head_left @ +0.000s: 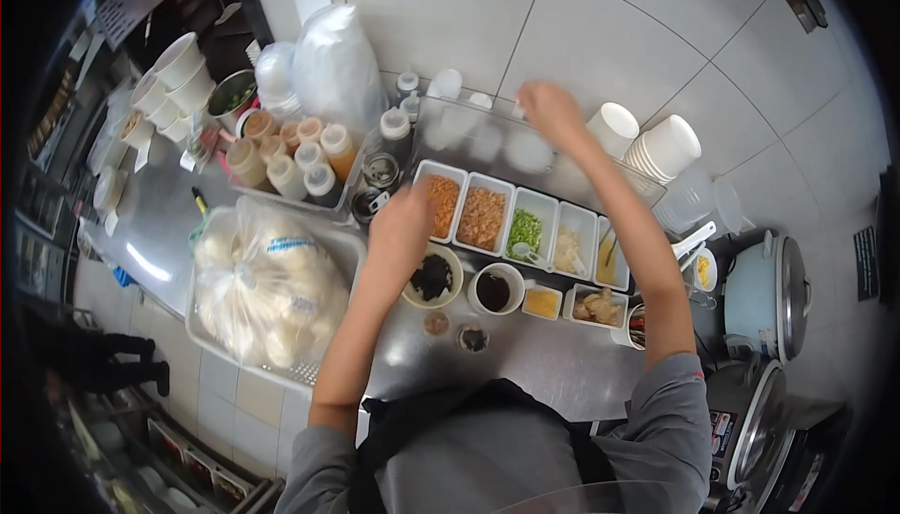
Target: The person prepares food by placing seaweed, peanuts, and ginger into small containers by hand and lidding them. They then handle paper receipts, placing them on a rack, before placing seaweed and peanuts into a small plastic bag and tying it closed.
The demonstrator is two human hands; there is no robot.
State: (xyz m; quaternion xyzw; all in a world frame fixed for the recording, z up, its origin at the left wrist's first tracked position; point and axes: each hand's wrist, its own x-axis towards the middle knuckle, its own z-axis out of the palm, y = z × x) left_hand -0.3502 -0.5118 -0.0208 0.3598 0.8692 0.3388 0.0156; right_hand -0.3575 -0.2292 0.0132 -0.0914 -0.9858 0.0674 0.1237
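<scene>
My left hand [403, 229] is closed beside the tub of orange-brown crumbs [442, 203], next to a small open jar [368, 203]. Whatever its curled fingers hold is hidden. My right hand [549, 113] reaches across the clear topping box [427, 129] to its back edge. Its fingers are pinched near a small whitish piece I cannot make out. White tubs in the box hold brown minced topping [483, 217], chopped green onion [527, 231] and pale bits [570, 247]. In front stand a bowl with dark pieces [432, 276] and a cup of dark liquid [493, 290].
At left, a white basket [202, 326] carries a bag of pale buns [267, 279]. Several squeeze bottles [305, 158] stand behind it. Stacked paper cups [667, 146] and a cooker [764, 298] are at right. A person's dark-clothed legs [117, 359] show at far left.
</scene>
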